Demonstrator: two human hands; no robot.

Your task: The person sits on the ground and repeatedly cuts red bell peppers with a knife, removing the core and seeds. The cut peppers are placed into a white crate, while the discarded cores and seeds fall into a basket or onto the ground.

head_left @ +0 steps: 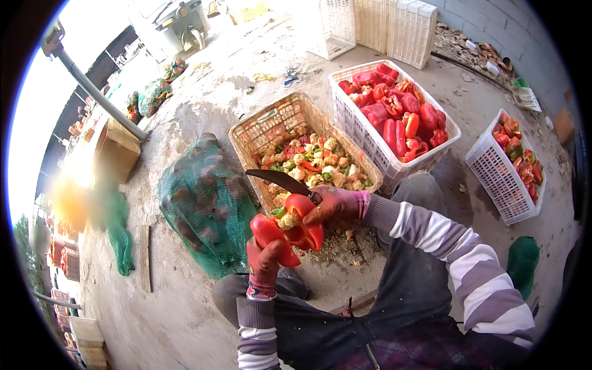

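My left hand (263, 268), in a red glove, grips a split red pepper (268, 234), its pale seedy core and green stem showing. My right hand (336, 206), gloved in pink and red, holds a dark curved knife (277, 180) blade-up over the pepper, with its thumb on the pepper's right half. Behind them a tan plastic crate (246, 129) holds cores, stems and red scraps. Right of it a white crate (354, 126) is heaped with cut red peppers (398, 108). A smaller white crate (493, 179) at the right holds mottled red-green pieces.
A green mesh sack (206, 216) with dark contents lies left of the tan crate. Stacked white crates (410, 34) stand at the back by a block wall (493, 28). A metal pole (92, 92), cardboard box (117, 154) and wooden plank (145, 259) are at the left.
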